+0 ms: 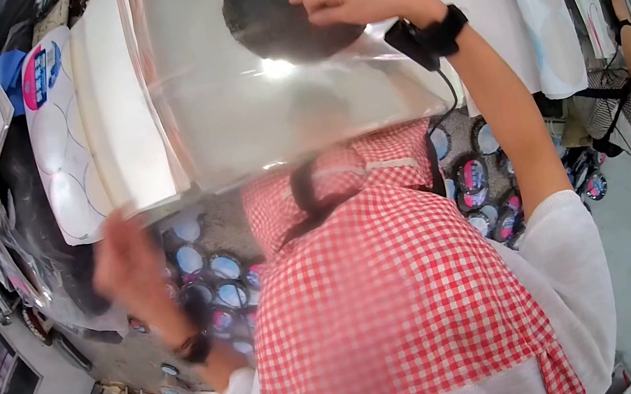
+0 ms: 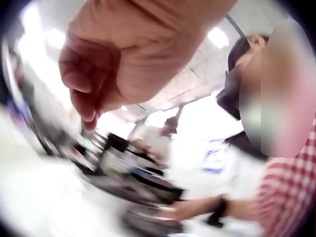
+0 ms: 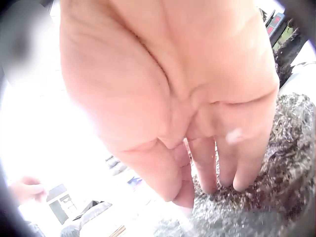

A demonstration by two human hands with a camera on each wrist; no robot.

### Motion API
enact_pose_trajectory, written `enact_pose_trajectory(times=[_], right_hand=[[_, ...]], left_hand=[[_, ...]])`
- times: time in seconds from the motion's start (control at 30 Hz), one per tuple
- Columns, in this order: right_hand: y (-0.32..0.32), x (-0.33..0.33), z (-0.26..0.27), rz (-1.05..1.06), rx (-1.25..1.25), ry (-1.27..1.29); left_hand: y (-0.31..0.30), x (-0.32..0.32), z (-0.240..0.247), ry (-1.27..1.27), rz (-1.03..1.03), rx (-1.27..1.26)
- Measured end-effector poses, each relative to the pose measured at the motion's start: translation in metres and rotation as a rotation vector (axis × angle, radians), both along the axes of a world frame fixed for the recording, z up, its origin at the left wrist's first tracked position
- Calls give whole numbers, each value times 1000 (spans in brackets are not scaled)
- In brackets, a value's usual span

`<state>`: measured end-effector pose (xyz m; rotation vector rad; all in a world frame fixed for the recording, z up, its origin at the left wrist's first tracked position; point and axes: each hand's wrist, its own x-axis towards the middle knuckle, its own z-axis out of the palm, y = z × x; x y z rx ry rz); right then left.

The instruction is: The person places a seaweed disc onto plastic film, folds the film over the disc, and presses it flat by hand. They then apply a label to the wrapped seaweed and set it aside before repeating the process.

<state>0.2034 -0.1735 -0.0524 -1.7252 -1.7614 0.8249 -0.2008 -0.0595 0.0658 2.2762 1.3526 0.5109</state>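
A dark, round, fibrous-looking sheet (image 1: 267,16) lies on the glossy grey worktop (image 1: 237,135), liable to tear if the right hand (image 1: 359,2), fingers loosely bent upon it, drags; the blurred left hand (image 1: 128,259), left of the worktop, appears loosely curled and empty.

white short sleeves (image 1: 570,262) | red-and-white gingham apron (image 1: 395,267), fine checks, with a narrow pale trim (image 1: 394,164) crossing it | black right-wrist strap (image 1: 448,30) bearing a boxy black unit (image 1: 410,45), thin dark cable (image 1: 449,85) | dark left-wrist band (image 1: 194,347), blurred
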Motion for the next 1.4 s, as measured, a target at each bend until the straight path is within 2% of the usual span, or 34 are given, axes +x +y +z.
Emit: enact_pose_trajectory(times=[0.03, 0.07, 0.1, 0.17, 0.27, 0.3, 0.33, 0.37, 0.43, 0.53, 0.57, 0.7, 0.77, 0.8, 0.83, 0.87, 0.9, 0.93, 0.97, 1.03, 1.07, 1.1, 1.13, 1.2, 1.23, 1.3, 1.37, 1.4], right_hand=[[5, 2, 8, -38, -111, 56], [12, 4, 17, -79, -216, 109], [19, 7, 19, -34, -222, 54], [30, 16, 22, 39, -235, -50], [30, 11, 46, -18, -237, -55], [16, -1, 56, -143, -111, -223], [-1, -12, 54, -303, 311, -484], [-19, -29, 78, -465, 522, -565], [-61, -55, 80, -710, 415, -320], [-57, -83, 17, -923, 182, -763], [-47, -85, -1, -915, 58, -735], [-6, -85, -29, -876, 221, -694], [-2, -81, -36, -739, 296, -377], [2, -77, -33, -659, 329, -223], [5, -89, -28, -929, 382, 310], [6, -88, -28, -956, 366, 233], [8, -86, -28, -980, 351, 155], [9, -84, -29, -1005, 332, 77], [10, -84, -29, -944, 284, -15], [8, -79, -21, -978, 336, -460], [8, -76, -16, -985, 356, -684], [7, -73, -29, -928, 345, -674], [5, -72, -34, -941, 354, -490], [5, -70, -35, -954, 374, -128], [7, -69, -33, -1007, 357, -47], [4, -63, -30, -887, 280, -289], [3, -60, -23, -841, 245, -569], [4, -55, -24, -803, 270, -599]], left_hand=[[-25, 29, -25, -39, -268, -79], [-41, 73, -58, -111, -513, -54], [-48, 115, -76, -125, -643, -77], [-42, 192, -115, -111, -646, 224], [-33, 244, -149, -43, -566, 349], [-35, 246, -152, -10, -537, 334], [-35, 249, -154, 16, -504, 321], [-35, 251, -160, 34, -489, 313], [-33, 253, -164, 84, -478, 300], [-35, 252, -159, 112, -480, 236], [-34, 251, -163, 108, -477, 238], [-39, 253, -157, 202, -411, 342], [-40, 250, -149, 250, -416, 331], [-39, 254, -151, 29, -463, 172], [-39, 254, -155, -189, -507, 10], [-39, 255, -158, -409, -546, -149], [-41, 258, -160, -519, -435, -314], [-39, 258, -160, -436, -442, -117], [-37, 258, -153, -347, -451, 74], [-34, 259, -144, -169, -464, 455], [-34, 259, -146, -120, -466, 416], [-34, 257, -150, -70, -464, 374], [-35, 255, -152, -19, -464, 333], [-37, 255, -160, -173, -405, 6], [-36, 257, -164, -254, -368, -152], [-30, 260, -154, -291, -399, -92], [-12, 260, -133, -200, -518, 341], [-7, 259, -133, -188, -556, 374]])
